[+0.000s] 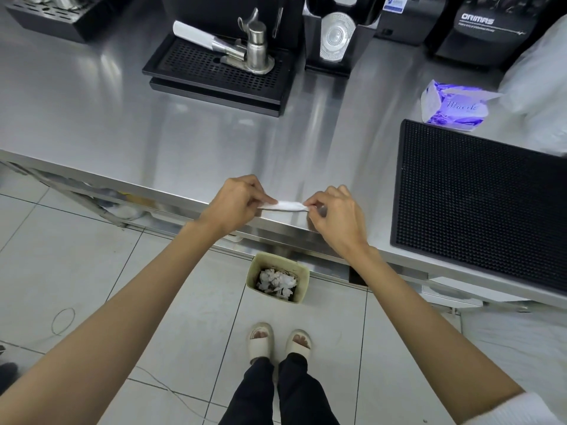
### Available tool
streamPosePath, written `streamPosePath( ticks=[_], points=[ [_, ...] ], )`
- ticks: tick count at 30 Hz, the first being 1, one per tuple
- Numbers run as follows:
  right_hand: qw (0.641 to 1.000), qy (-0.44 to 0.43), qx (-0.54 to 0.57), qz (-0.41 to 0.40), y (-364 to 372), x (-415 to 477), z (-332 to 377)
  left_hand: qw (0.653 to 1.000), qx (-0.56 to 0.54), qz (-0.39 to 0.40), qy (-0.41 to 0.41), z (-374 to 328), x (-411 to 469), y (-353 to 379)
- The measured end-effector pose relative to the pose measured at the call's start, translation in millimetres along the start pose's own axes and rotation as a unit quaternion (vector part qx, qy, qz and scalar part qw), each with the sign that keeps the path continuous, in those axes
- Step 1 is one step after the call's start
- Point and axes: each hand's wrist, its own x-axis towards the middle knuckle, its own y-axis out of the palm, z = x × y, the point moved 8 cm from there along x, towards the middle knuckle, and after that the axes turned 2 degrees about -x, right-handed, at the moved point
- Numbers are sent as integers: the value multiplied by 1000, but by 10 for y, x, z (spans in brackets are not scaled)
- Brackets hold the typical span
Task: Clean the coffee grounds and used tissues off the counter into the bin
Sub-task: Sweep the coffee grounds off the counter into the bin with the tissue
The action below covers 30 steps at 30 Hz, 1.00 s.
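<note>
A folded white tissue (283, 206) is stretched between my two hands just above the front edge of the steel counter (129, 124). My left hand (236, 202) pinches its left end and my right hand (333, 214) pinches its right end. On the floor below the counter edge stands a small pale green bin (302, 271), open, with crumpled white tissues and dark grounds inside. No loose coffee grounds are visible on the counter surface.
A black drip tray (184, 64) with a steel tamper and a paper-wrapped tool sits at the back. A black rubber mat (478, 194) covers the right side. A purple tissue pack (454, 107) lies behind it. Machines line the back wall. My feet stand near the bin.
</note>
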Motion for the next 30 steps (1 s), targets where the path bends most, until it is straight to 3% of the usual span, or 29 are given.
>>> streamPosePath(
  ticks=[11,22,30],
  points=[
    [999,-47,5,-9,79,-288,63,999,20,31,1,31,-198,80],
    [999,-33,25,4,7,51,-66,998,27,-20,-46,-22,-7,85],
    [994,-74,-3,-79,9,-379,-37,999,-1,20,-37,-25,-272,197]
  ],
)
